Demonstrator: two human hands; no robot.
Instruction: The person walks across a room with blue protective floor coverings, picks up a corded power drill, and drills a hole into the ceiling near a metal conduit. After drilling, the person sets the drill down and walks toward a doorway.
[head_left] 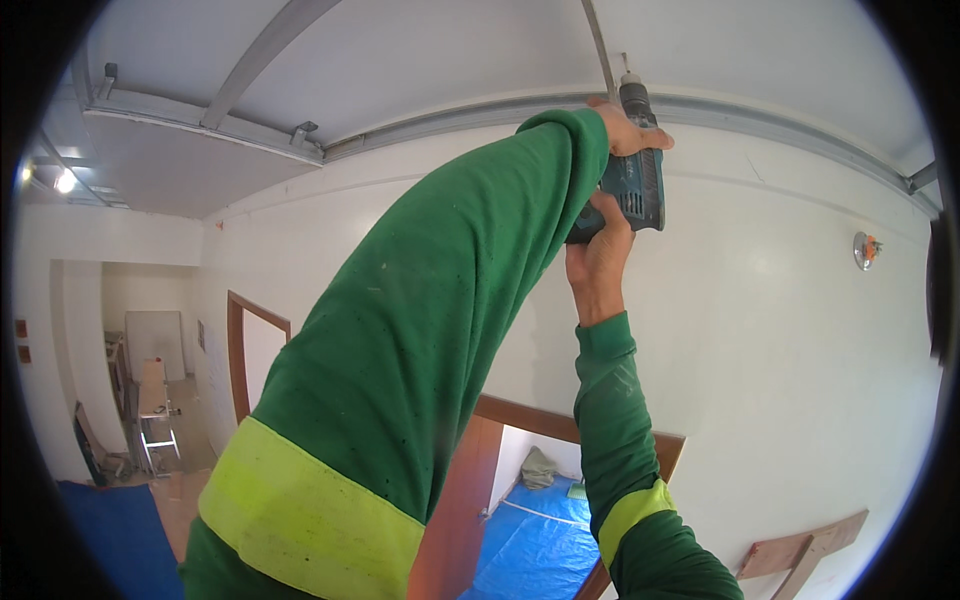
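Nearest to me is the left sleeve (400,300), a thick green bar that blocks much of my view of the wall (770,330); the right sleeve (610,390) rises more slimly beside it. Above them, both hands are on the drill (640,185), upright just under the ceiling (770,50) near the wall's upper edge. My left hand (622,132) has its fingers wrapped round the body below the chuck (631,90), thumb across the front; my right hand (602,255) grips the lower part, though I cannot tell whether a finger is on the trigger. The bit (624,62) points up beside a strut (600,45), and I cannot make out whether its tip touches anything. To do this well, I would push straight up from below, use the upper hand only to steady, and keep that thumb clear of the chuck. The rail (450,118) along the wall's upper edge looks close to the drill, so I would take care not to knock it. Farther out, a round fitting (866,251) sits toward the wall's right edge. Through the door frame (545,417) a blue sheet (530,545) carries a sack (538,468) at its far edge; farthest off stand a narrow worktop (153,388) and a lit lamp (65,181).
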